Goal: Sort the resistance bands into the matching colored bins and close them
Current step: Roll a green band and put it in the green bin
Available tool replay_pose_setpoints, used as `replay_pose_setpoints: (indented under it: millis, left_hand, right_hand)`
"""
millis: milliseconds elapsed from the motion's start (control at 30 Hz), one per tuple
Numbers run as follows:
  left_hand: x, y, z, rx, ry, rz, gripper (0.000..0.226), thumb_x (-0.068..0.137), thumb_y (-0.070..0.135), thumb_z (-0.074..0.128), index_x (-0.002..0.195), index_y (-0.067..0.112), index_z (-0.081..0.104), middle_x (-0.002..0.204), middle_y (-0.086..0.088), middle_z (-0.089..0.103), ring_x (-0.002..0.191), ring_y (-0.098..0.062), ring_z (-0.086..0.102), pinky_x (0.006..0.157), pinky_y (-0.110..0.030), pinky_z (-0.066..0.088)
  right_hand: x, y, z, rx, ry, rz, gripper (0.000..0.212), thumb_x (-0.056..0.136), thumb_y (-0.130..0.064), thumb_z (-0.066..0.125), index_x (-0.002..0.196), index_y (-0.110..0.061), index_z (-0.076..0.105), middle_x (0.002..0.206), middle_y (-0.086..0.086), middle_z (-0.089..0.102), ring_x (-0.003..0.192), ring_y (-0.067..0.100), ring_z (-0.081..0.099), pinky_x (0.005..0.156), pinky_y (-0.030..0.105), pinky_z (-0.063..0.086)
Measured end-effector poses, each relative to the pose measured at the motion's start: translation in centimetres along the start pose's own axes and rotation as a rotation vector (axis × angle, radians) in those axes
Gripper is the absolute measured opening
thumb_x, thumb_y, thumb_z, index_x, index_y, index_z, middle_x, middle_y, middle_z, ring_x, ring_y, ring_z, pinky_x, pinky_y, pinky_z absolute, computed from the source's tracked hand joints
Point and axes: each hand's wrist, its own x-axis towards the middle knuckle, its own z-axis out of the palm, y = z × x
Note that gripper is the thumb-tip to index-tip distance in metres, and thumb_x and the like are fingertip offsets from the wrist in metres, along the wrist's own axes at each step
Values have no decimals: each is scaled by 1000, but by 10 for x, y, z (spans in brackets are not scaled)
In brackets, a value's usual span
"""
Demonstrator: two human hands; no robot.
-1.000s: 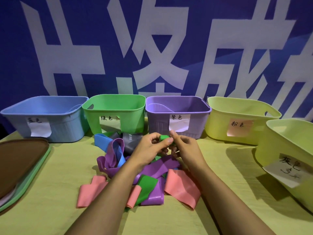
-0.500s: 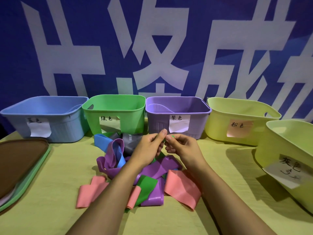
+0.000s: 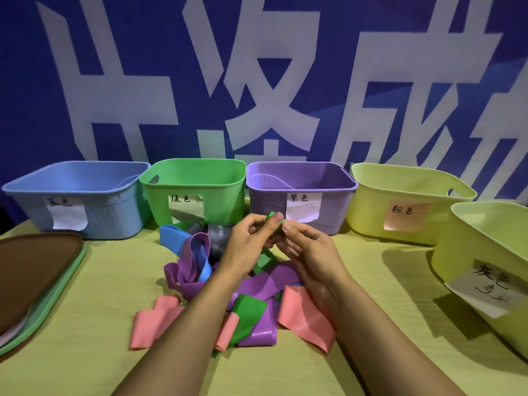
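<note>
My left hand (image 3: 248,241) and my right hand (image 3: 307,247) meet above a pile of bands, both pinching one green band (image 3: 270,217) whose lower part (image 3: 264,260) hangs between them. Under the hands lie purple bands (image 3: 187,277), a blue band (image 3: 174,237), a grey band (image 3: 218,231), pink bands (image 3: 304,312) and another green band (image 3: 245,315). Behind the pile stand a blue bin (image 3: 114,218), a green bin (image 3: 223,204), a purple bin (image 3: 331,212) and two yellow-green bins, one with a pink label (image 3: 368,215), one with a grey-word label (image 3: 457,252). All bins are open.
Stacked lids, brown on green (image 3: 34,270), lie at the left table edge. A blue banner with large white characters (image 3: 257,81) hangs behind the bins. The table has a yellow-green cloth (image 3: 85,352).
Both hands have stayed together over the pile, working the green band between the fingertips; a bit more of it now shows above my fingers. The pile has not moved.
</note>
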Motion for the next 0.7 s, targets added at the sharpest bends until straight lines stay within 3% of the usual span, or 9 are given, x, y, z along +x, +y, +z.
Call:
replay_pose_setpoints:
  millis: [100,200,300,367,467,533,600,700]
  left_hand:
    - [2,-6,0,-44,-18,15,36,75,39,79,100,14,74,95,-5,76,90,-14,70,82,-30,55]
    - [2,-8,3,-81,-27,44,17,78,34,79,89,22,77,91,-1,76,91,-12,68,84,-27,53]
    - [1,-6,4,-150,-7,27,18,77,32,79,90,20,78,93,-4,77,91,-14,70,82,-27,54]
    - [1,-5,4,-136,12,7,17,78,30,78,90,18,78,92,-4,78,87,-15,70,80,-28,55]
    - [1,-1,4,-112,67,-20,6,89,19,75,91,14,77,89,-4,77,86,-17,70,77,-24,58]
    - [3,2,-1,-91,104,-30,7,93,16,73,92,10,77,91,-7,77,90,-21,71,80,-23,59]
    - [5,7,-8,-30,124,-29,8,92,18,74,92,11,78,93,-8,79,93,-24,73,86,-28,60]
    - [16,23,-20,129,172,10,15,93,26,75,86,14,78,85,-2,78,83,-18,71,84,-34,58]
  right_hand:
    - [-1,-1,5,160,20,69,25,94,1,63,117,6,67,103,18,76,88,21,75,83,26,62]
    - [-2,-1,5,207,10,96,32,93,0,64,124,11,63,113,21,73,91,22,75,86,28,61]
    - [-3,0,4,127,14,56,26,93,-4,67,116,6,67,106,25,72,88,26,73,83,31,62]
    - [-3,2,4,-39,44,-53,9,94,-7,68,102,-2,68,92,25,70,81,30,68,73,34,57]
    - [-2,6,-1,-358,53,-244,9,99,-18,65,99,-11,70,86,9,76,82,24,72,76,36,57]
    - [-4,6,-4,-549,5,-311,18,102,-28,61,109,-17,73,95,1,78,89,15,73,83,32,57]
    - [-4,7,-7,-751,-32,-383,23,103,-32,59,118,-24,74,106,-6,75,97,4,69,86,20,54]
    - [-2,10,-7,-970,26,-469,24,104,-36,55,121,-26,69,113,-12,67,101,-5,61,85,16,48]
